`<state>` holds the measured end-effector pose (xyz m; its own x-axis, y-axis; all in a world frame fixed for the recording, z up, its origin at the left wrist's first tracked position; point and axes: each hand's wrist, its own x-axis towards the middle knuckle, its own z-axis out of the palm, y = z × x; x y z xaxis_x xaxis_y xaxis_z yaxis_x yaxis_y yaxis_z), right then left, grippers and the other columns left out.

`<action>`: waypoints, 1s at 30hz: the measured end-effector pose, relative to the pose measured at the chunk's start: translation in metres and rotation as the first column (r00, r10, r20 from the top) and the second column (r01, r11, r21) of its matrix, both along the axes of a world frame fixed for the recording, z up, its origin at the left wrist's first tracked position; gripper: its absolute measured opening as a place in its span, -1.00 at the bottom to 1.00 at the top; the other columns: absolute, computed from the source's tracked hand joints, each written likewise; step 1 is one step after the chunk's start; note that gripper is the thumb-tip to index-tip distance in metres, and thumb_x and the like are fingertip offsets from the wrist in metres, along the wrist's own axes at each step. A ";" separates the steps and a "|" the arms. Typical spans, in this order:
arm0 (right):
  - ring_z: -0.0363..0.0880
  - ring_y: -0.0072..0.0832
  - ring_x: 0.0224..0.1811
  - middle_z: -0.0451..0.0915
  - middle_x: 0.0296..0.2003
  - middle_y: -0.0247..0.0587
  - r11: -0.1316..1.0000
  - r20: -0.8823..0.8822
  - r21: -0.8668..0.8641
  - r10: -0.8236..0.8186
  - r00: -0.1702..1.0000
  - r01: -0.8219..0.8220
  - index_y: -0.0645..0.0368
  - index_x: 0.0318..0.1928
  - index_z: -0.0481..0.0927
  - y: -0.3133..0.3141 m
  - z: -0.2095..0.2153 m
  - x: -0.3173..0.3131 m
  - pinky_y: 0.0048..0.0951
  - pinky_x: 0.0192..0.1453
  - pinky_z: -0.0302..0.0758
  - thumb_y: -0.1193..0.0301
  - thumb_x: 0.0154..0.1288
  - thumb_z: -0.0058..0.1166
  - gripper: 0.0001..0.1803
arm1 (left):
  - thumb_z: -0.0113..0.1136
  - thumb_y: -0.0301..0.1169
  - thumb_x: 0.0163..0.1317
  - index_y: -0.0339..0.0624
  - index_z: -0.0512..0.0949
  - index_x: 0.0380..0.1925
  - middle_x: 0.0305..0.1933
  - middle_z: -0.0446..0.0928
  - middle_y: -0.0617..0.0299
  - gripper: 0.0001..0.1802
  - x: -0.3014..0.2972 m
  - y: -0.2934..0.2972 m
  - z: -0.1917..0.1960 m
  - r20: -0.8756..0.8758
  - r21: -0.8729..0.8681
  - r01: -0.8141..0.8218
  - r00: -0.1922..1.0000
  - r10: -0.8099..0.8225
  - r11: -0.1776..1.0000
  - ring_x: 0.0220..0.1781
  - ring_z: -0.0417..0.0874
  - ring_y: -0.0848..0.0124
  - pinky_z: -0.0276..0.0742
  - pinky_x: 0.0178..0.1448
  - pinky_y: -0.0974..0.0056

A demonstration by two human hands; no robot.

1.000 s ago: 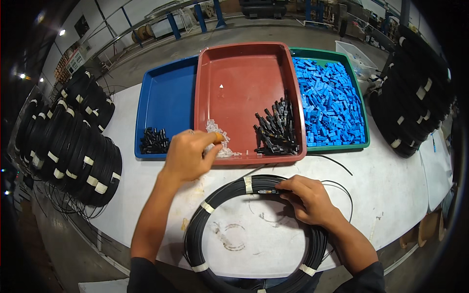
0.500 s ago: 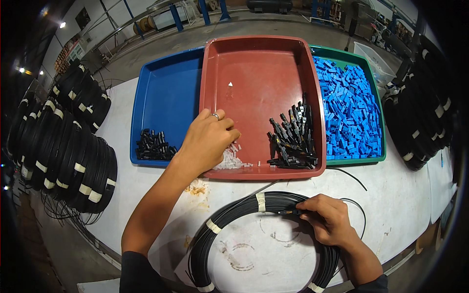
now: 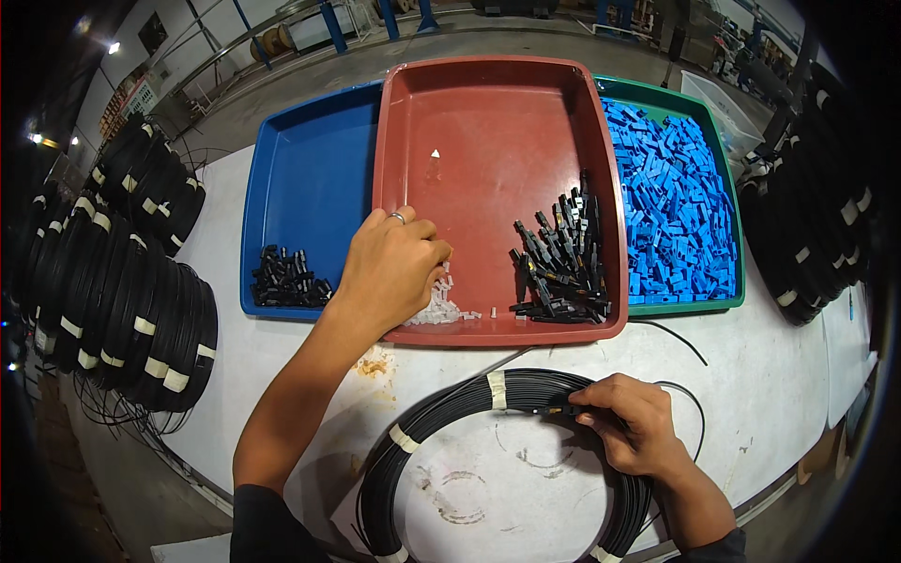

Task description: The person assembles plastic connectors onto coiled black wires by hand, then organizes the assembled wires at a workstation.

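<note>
My left hand (image 3: 392, 267), with a ring on one finger, reaches over the near left part of the red tray (image 3: 488, 108). Its fingers curl down at a small heap of clear plastic pieces (image 3: 439, 308), and the fingertips are hidden. My right hand (image 3: 631, 427) pinches a small black connector (image 3: 556, 410) between thumb and fingers. That connector lies against the inner top edge of a coil of black cable (image 3: 380, 493), which is bound with pale tape. Black connector parts (image 3: 563, 258) are piled in the tray's near right corner.
Left of the red tray stands a blue tray (image 3: 314, 178) with small black parts (image 3: 286, 277). On its right, a green tray (image 3: 738, 272) holds many blue clips (image 3: 671, 206). Taped black cable coils (image 3: 122, 300) stack at the left, with more coils (image 3: 798, 220) at the right.
The view has shifted slightly, so the trays sit a little higher and further left. Both hands keep nearly the same pose; the left fingers remain at the clear pieces.
</note>
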<state>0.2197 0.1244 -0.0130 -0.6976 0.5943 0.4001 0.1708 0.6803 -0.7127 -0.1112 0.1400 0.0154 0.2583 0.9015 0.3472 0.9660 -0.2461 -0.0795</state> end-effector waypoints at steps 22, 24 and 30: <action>0.67 -0.08 -0.30 0.64 -0.32 -0.03 0.998 -0.107 0.044 -0.037 0.994 0.042 0.25 -0.09 0.64 -0.005 -0.004 0.002 -0.22 -0.22 0.58 0.60 0.25 0.26 -0.79 | 0.25 -0.58 0.16 -0.35 0.61 -0.36 -0.35 0.60 0.23 -0.94 0.046 -0.044 0.006 0.836 -0.115 0.023 0.542 0.084 0.993 -0.47 0.58 0.53 0.51 -0.37 0.33; 0.68 -0.06 -0.26 0.65 -0.29 -0.01 0.998 -0.095 0.063 -0.023 0.995 0.029 0.25 -0.10 0.63 -0.002 -0.012 0.002 -0.20 -0.18 0.58 0.60 0.24 0.26 -0.79 | 0.26 -0.57 0.23 -0.39 0.62 -0.34 -0.35 0.61 0.25 -0.93 0.057 -0.057 0.001 0.965 -0.090 0.144 0.258 0.050 0.986 -0.46 0.58 0.65 0.47 -0.45 0.45; 0.69 -0.03 -0.21 0.68 -0.24 0.01 0.996 -0.087 0.085 -0.009 0.996 0.016 0.25 -0.07 0.63 -0.006 -0.007 0.002 -0.20 -0.11 0.60 0.61 0.24 0.25 -0.77 | 0.30 -0.49 0.29 -0.36 0.64 -0.25 -0.37 0.65 0.14 -0.87 0.064 -0.086 -0.013 0.994 -0.072 0.265 0.095 0.048 0.962 -0.47 0.75 0.46 0.40 -0.56 0.52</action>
<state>0.2214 0.1188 -0.0197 -0.6507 0.5639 0.5085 0.1199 0.7376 -0.6645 -0.0475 0.0540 0.0021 -0.0696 0.9731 0.2196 0.1027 -0.2120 0.9719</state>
